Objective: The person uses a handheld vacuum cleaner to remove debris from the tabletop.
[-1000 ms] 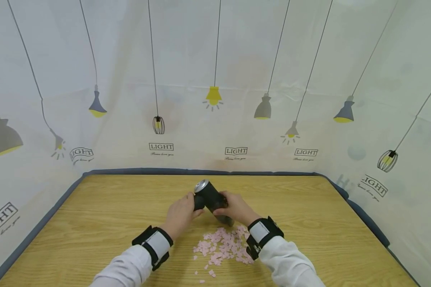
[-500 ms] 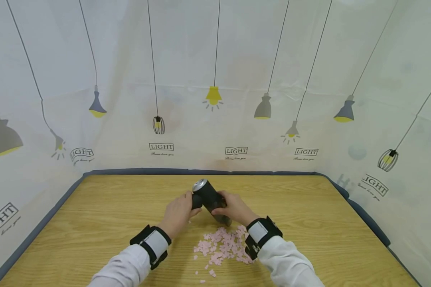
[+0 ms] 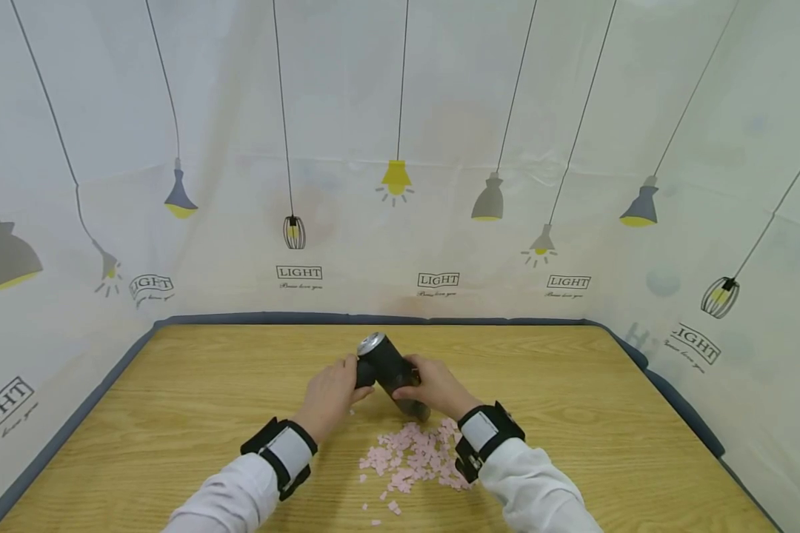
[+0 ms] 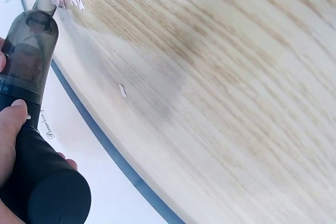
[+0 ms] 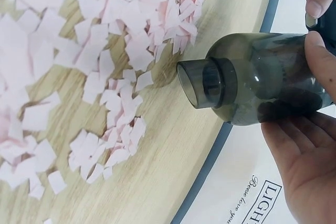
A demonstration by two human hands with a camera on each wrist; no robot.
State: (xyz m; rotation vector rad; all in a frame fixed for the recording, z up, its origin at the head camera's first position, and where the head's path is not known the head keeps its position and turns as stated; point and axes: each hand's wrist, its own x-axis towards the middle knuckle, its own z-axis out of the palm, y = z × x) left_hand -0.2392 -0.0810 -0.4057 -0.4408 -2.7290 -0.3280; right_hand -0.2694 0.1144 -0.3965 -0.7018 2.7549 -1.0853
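Observation:
A black handheld vacuum [image 3: 388, 368] with a silver round end is tilted over the table, its smoky see-through dust cup [image 5: 252, 77] and short nozzle [image 5: 199, 84] pointing down toward pink paper scraps [image 3: 413, 455]. My left hand [image 3: 329, 394] grips the black handle; in the left wrist view its thumb lies beside a small light button. Around the see-through cup curls my right hand [image 3: 438, 386], thumb on one side and fingers on the other. The nozzle mouth is close to the edge of the scrap pile in the right wrist view.
The scraps lie loosely heaped on a wood-grain table [image 3: 193, 414]. One stray scrap [image 4: 122, 90] sits apart from the heap. A dark blue edge strip [image 3: 307, 319] borders the table, and a white curtain [image 3: 347, 111] printed with lamps hangs behind it.
Both hands and the vacuum have shifted slightly left since a second ago, then stayed nearly still. A stray scrap beside my left hand has come into view.

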